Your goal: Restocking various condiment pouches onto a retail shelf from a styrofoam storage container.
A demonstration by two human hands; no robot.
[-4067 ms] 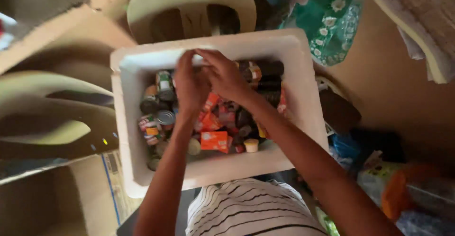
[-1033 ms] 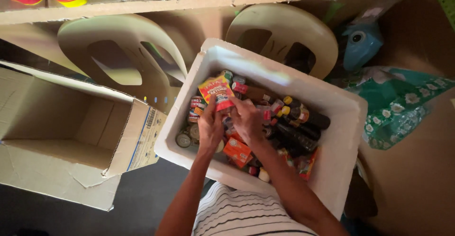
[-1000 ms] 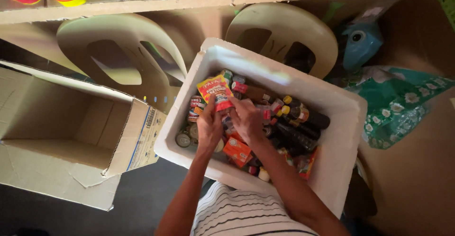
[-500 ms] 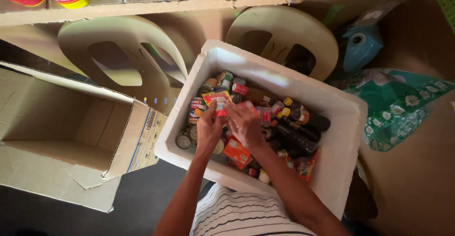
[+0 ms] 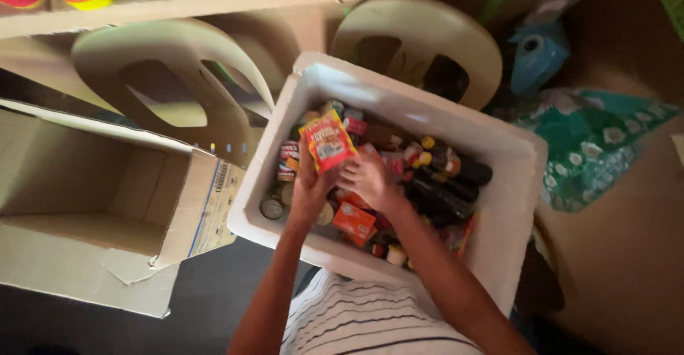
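My left fingers (image 5: 308,177) pinch a red packet (image 5: 328,140) above the white box (image 5: 499,219). I should lift it straight up. My right fingers (image 5: 354,178) curl loosely beside it.

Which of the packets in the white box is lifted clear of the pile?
The red-and-yellow sachet, held up in the left hand. The orange packet lies flat among the bottles.
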